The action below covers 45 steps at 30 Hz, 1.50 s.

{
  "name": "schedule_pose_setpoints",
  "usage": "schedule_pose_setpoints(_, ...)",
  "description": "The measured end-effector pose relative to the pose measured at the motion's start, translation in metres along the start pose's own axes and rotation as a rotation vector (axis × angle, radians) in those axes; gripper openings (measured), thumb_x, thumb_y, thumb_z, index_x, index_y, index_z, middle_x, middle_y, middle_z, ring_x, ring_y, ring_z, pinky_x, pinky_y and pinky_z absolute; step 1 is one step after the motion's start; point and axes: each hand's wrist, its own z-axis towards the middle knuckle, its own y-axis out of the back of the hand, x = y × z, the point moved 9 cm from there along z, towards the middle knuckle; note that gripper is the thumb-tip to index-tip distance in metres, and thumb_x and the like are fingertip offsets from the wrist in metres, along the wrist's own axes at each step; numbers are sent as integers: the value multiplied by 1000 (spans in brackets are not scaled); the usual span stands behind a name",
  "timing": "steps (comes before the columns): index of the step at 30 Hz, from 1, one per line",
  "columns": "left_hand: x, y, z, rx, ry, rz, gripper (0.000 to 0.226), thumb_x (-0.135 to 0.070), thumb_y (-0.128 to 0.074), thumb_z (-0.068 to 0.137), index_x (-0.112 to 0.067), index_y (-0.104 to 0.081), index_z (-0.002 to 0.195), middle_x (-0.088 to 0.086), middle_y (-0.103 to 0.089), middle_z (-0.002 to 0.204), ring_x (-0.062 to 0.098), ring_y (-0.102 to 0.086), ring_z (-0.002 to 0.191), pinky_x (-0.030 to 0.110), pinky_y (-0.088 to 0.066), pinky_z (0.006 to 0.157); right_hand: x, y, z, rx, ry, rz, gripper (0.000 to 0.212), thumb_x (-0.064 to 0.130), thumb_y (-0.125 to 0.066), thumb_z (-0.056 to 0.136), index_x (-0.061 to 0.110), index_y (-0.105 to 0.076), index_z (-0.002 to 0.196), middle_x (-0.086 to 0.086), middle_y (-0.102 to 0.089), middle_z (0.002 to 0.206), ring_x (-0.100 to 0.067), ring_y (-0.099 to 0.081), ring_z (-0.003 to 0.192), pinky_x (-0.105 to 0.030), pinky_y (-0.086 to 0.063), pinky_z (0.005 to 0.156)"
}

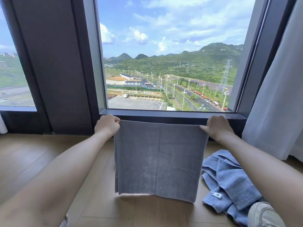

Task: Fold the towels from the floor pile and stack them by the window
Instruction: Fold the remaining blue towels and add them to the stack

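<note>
Below the dark-framed window [168, 114], the left hand [107, 124] and right hand [218, 126] are each pinching a top corner of a grey terry towel [157, 159], which is hanging flat, top edge level, reaching floorward. Right of it, blue crumpled towels [229, 181] are lying on the wooden floor [32, 154].

A: What spans the fingers?
B: The held towel [157, 158] hangs between the left hand [107, 124] and the right hand [218, 127], one top corner pinched in each. Its lower edge ends well below the fingers, near the floor [32, 161].
A: And around them?
B: The window sill [164, 114] runs just beyond the fingers. The towel pile [229, 179] lies on the floor below the right fingers, and the curtain [278, 95] hangs to their right.
</note>
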Motion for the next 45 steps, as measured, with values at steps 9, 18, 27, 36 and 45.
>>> schedule_pose_setpoints(9,-7,17,0,-120,-156,-34,31,-4,-40,91,-6,-71,92,15,-65,92,30,-53,82,35,-45,73,9,19,1,-126,62,119,48,13,-61,81,12,-34,41,-3,-28,41,-15,-29,42,-27,-30,48)
schedule_pose_setpoints(18,-7,6,-1,-52,-77,43,32,-11,-43,91,-13,-71,105,15,-67,103,35,-60,94,33,-48,72,5,20,0,-144,-12,123,44,11,-60,84,6,-44,43,-9,-42,43,-19,-42,44,-34,-50,71)
schedule_pose_setpoints(27,17,-18,2,108,245,-266,20,-22,-44,91,-10,-53,78,5,-55,81,25,-52,79,31,-49,77,-15,-10,-1,91,-242,363,14,9,-64,82,4,-61,69,-18,-63,83,-19,-53,73,-29,-49,65)
schedule_pose_setpoints(36,16,-50,-13,324,372,-619,20,-24,-56,93,-5,-52,88,10,-51,84,20,-50,69,26,-45,59,5,-57,-30,546,-303,418,21,23,-54,92,8,-54,79,-6,-55,73,-16,-51,64,-25,-40,59)
schedule_pose_setpoints(45,-9,-56,-18,295,444,-803,22,-16,-42,93,-10,-48,73,5,-48,68,18,-45,60,26,-40,55,4,-37,-13,127,-502,1031,9,11,-52,86,4,-57,83,-11,-58,85,-20,-53,64,-28,-46,51)
